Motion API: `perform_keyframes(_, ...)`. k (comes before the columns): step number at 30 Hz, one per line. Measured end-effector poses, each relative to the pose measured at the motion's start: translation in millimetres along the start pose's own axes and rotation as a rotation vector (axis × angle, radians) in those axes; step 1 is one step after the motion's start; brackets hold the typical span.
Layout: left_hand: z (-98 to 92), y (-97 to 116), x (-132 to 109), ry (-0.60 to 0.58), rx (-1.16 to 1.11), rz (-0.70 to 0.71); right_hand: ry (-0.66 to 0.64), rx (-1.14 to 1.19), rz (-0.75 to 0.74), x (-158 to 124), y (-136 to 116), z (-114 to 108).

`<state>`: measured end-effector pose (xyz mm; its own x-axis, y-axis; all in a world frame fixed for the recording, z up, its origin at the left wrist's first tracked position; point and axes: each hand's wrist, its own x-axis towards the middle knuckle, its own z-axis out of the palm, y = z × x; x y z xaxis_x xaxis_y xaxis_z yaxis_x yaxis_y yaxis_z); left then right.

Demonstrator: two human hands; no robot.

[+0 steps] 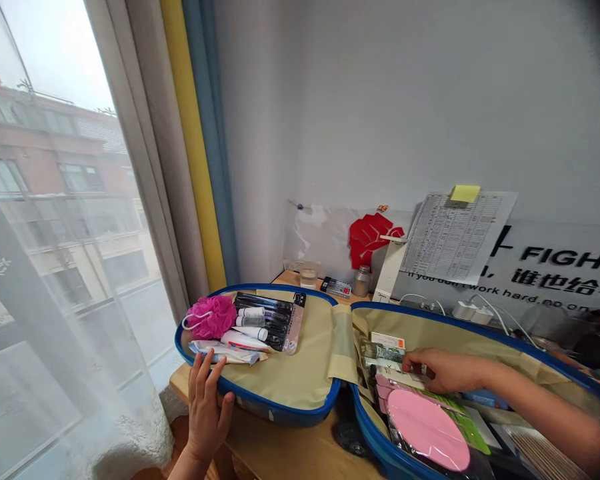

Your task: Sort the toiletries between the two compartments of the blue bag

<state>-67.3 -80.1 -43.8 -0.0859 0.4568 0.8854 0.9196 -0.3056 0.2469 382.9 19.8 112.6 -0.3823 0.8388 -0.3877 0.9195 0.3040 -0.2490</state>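
An open blue suitcase [300, 421] lies spread on a wooden table. My left hand [207, 403], fingers apart, rests against the front rim of its left half and holds nothing. That half contains a magenta bath puff [215, 316], white tubes [245, 340], a soft white packet [225, 352] and a black-and-pink blister pack [285, 323]. My right hand [443, 370] reaches into the right half, fingers curled down beside a small clear bottle [384, 353] and a whitish item [405, 378]. What its fingertips grip is hidden. Just in front lies a pink oval item [427, 427] in clear wrapping.
Behind the suitcase stand a glass [309, 276], a small jar [361, 280] and a white lamp stand [391, 270]. A power strip with white cables [473, 310] runs along the wall. A sheer curtain [70, 320] hangs at left. A green packet [473, 427] lies in the right half.
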Motion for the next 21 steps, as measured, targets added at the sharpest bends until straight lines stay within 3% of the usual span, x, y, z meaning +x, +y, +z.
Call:
perform_keyframes(17, 0.8, -0.2, -0.6, 0.005, -0.008, 0.009, 0.066, 0.145, 0.036, 3.8, -1.6, 9.6)
perform_keyframes(21, 1.9, -1.0, -1.7, 0.007, -0.001, -0.011, 0.113, 0.188, 0.007, 1.1, -2.8, -1.4)
